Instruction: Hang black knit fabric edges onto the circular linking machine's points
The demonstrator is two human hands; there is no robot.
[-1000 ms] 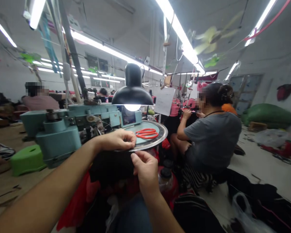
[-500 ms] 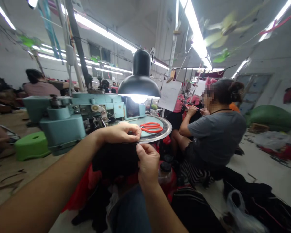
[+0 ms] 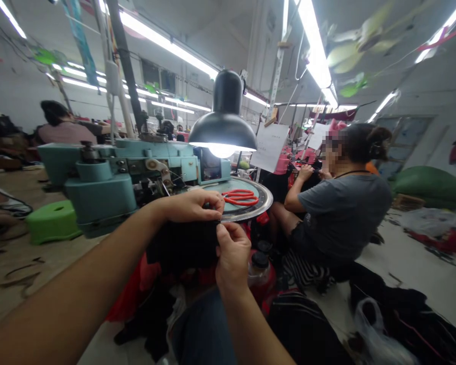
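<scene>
A piece of black fabric hangs at the near edge of the round machine plate. My left hand lies over the fabric's top edge, thumb and fingers pinched on it. Just below and to the right, my right hand pinches the fabric's corner between thumb and forefinger. Both sets of fingertips are close together. Red-handled scissors rest on the plate just beyond my left hand, their blades partly hidden.
A lit black lamp hangs over the plate. The teal machine stands at left, near a green stool. A co-worker sits at right. A lidded jar stands by my right wrist, and dark cloth lies below.
The view has shifted slightly, so the lamp, scissors and co-worker appear a little further right. Both hands keep their pinch on the black fabric with hardly any movement.
</scene>
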